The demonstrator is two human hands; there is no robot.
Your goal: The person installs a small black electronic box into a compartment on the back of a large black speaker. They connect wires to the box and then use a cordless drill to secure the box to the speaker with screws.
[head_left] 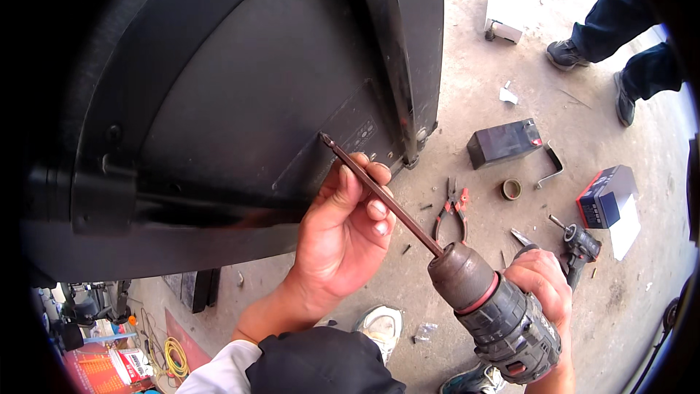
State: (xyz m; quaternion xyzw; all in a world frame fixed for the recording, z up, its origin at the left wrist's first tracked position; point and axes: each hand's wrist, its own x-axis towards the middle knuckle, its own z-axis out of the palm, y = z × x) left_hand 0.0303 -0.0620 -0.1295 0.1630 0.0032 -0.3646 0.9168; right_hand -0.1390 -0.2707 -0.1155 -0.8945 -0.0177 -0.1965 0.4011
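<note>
A cordless drill (514, 332) with a dark chuck is gripped by my right hand (541, 286), at the lower right. From the chuck a long screwdriver bit (405, 217) points up and to the left. My left hand (328, 255) closes thumb and fingers around that bit, nearer its tip. Above and left of both hands stands a large black panel (248, 80) with a curved edge and a raised rib. The tip of the bit appears in front of the panel's face; whether it touches I cannot tell. The drill's trigger is hidden.
On the concrete floor lie red-handled pliers (464, 220), a black battery (504, 143), a ring (511, 189), a bent metal bracket (552, 163), another power tool (582, 246) and a box (608, 195). A person's legs (616, 25) stand at the upper right. A yellow cable (175, 356) lies lower left.
</note>
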